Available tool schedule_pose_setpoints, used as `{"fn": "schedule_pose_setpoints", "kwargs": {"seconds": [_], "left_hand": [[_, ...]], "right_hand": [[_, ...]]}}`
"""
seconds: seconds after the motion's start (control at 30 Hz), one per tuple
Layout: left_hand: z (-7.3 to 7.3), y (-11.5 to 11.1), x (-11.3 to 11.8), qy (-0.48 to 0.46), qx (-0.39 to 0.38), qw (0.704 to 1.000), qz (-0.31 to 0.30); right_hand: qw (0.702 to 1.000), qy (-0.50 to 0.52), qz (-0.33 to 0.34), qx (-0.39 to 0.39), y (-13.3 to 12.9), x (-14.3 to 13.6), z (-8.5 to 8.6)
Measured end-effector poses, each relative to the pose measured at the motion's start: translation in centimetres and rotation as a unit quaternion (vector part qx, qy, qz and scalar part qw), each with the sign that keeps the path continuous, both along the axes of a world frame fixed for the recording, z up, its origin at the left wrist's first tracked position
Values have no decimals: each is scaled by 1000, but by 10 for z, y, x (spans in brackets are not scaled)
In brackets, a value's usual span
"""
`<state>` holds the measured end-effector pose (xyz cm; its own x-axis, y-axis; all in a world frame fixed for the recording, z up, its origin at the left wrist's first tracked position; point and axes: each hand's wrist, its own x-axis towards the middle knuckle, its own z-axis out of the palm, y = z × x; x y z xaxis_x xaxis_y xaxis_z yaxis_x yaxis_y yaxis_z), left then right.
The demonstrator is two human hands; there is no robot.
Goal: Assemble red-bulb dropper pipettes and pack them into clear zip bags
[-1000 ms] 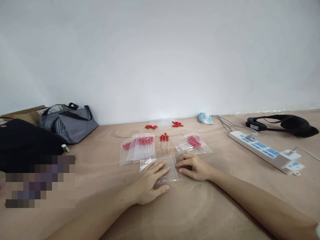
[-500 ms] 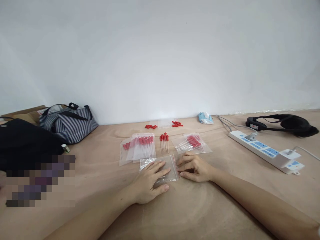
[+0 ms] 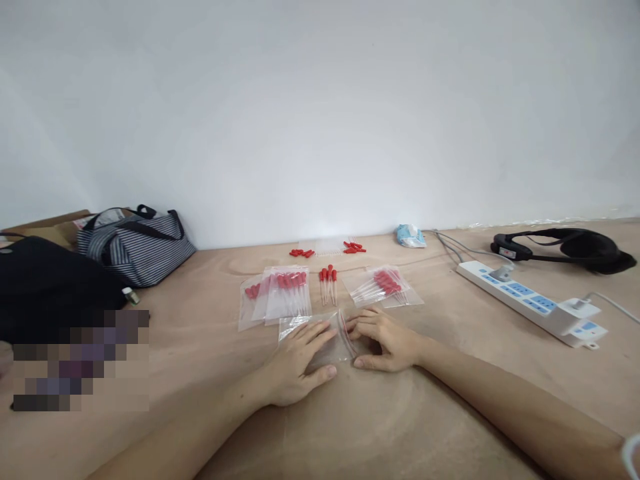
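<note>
A clear zip-lock bag (image 3: 345, 347) with a red strip along its right edge lies flat on the table. My left hand (image 3: 303, 360) rests palm down on it, fingers stretched out and covering much of it. At the bag's right edge is my right hand (image 3: 383, 340), its fingers bent and its thumb apart from them, touching the buckled strip. Just beyond the bag stand out several red-capped droppers (image 3: 328, 283) in a small row. Bagged droppers (image 3: 290, 293) lie to the left in overlapping bags, and more bagged droppers (image 3: 383, 287) lie to the right.
Loose red rubber caps (image 3: 302, 253) and more red caps (image 3: 355, 247) lie near the wall, with thin clear tubes between. A blue tissue pack (image 3: 410, 236), power strip (image 3: 520, 297) and black headset (image 3: 565, 247) are right; a striped bag (image 3: 143, 247) and black cloth (image 3: 55, 293) left.
My right hand has shifted slightly left and its thumb has moved nearer me. The bag's red-strip edge has moved left and now buckles. My left hand has barely moved.
</note>
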<state>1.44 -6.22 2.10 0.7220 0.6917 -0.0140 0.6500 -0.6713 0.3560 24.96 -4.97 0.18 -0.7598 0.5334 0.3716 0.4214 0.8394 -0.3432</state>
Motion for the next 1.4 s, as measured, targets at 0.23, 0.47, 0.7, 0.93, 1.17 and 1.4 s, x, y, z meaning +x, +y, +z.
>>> {"fn": "schedule_pose_setpoints", "kwargs": {"seconds": [0.23, 0.47, 0.7, 0.93, 1.17, 1.4], "left_hand": [[-2, 16, -13, -37, -29, 999, -18], [-10, 16, -11, -77, 22, 997, -12], [-9, 14, -18, -91, 39, 995, 15], [-8, 14, -35, -64, 35, 997, 32], [-12, 17, -32, -78, 34, 996, 20], [-15, 19, -33, -87, 36, 995, 12]], "right_hand": [[997, -64, 31, 26, 3, 2, 1], [998, -5, 63, 27, 2, -6, -5], [999, -14, 34, -21, 0, -3, -1], [985, 86, 25, -148, 7, 2, -5], [945, 194, -98, -243, 43, 4, -2], [861, 204, -421, -201, 117, -32, 3]]}}
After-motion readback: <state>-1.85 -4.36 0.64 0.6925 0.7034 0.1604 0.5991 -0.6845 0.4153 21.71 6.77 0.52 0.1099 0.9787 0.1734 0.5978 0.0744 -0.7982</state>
